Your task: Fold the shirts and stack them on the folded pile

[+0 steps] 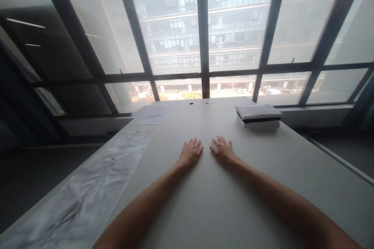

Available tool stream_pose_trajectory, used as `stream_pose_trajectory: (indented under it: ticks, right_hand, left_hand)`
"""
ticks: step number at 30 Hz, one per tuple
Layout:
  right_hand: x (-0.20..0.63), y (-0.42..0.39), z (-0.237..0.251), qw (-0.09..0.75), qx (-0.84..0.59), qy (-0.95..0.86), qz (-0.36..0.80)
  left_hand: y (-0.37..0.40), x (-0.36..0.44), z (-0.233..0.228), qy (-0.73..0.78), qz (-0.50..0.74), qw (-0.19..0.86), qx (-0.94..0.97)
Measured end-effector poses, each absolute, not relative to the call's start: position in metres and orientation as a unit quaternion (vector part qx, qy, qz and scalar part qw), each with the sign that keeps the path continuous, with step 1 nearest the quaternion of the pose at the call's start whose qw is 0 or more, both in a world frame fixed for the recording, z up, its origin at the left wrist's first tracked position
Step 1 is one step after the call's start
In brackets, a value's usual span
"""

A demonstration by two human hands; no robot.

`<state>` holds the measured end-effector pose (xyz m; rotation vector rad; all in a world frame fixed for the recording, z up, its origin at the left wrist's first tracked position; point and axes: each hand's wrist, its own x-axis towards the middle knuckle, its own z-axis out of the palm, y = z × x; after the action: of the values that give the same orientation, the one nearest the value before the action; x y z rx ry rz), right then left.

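Both hands, left hand (191, 151) beside right hand (222, 150), lie flat mid-table (263, 186); a stack of sheets (258, 116) sits beyond right, loose papers (152, 113) beyond left.

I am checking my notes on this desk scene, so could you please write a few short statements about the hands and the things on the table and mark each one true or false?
1. Both hands, the left hand and the right hand, lie flat, palms down, on the pale grey table. True.
2. The right hand holds the stack of white and dark sheets. False: the stack lies apart, near the far right corner, untouched.
3. A long crumpled white sheet lies along the table's left edge. True.
4. The loose white papers lie between the two hands. False: they lie at the far left corner.
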<state>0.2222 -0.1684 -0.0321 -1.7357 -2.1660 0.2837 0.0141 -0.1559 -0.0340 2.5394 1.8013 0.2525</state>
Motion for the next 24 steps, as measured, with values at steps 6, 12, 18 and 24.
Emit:
stream_pose_trajectory:
  ticks: [6,12,18,24]
  right_hand:
    - [0.227,-0.167,-0.036,0.118,-0.593,-0.791,0.094]
    - [0.227,-0.169,-0.034,0.114,-0.592,-0.793,0.086]
    - [0.227,-0.17,-0.031,0.116,-0.59,-0.794,0.087]
    - [0.226,-0.171,-0.031,0.13,-0.587,-0.795,0.088]
  left_hand:
    - [-0.16,0.016,-0.029,0.574,0.067,0.007,0.816]
    - [-0.163,0.016,-0.027,0.56,0.077,0.011,0.825]
    - [-0.163,0.015,-0.024,0.556,0.082,0.014,0.827]
    - [-0.171,0.012,-0.019,0.548,0.082,0.008,0.832]
